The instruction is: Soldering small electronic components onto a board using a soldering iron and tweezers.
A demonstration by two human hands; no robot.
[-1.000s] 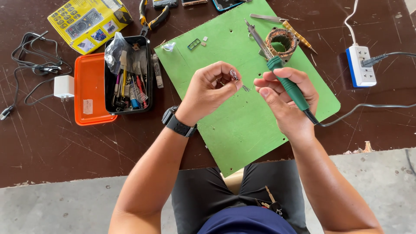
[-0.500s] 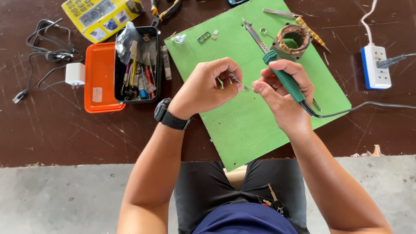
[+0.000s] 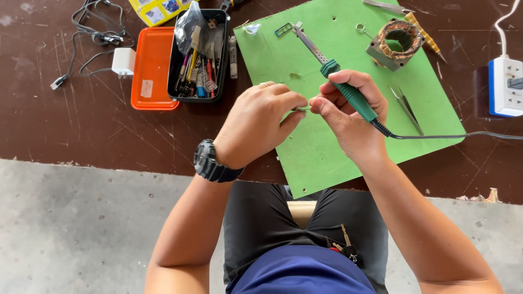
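Observation:
My right hand (image 3: 348,117) grips a green-handled soldering iron (image 3: 327,68) whose metal tip points up and left over the green board (image 3: 338,158); its dark cord (image 3: 457,136) runs off to the right. My left hand (image 3: 261,122), with a black watch (image 3: 213,163) on the wrist, pinches a tiny metal part (image 3: 303,108) against the right hand's fingertips. Both hands hover together above the board's middle.
An open black box of small tools (image 3: 199,60) with its orange lid (image 3: 152,68) sits at the upper left, beside a white charger and cables (image 3: 120,60). A wound coil stand (image 3: 396,43), tweezers (image 3: 406,106) and a white power strip (image 3: 505,87) lie to the right.
The view has shifted, so the table items sit higher in frame. Both hands stay joined over the board, and the iron's tip has tilted more to the upper left.

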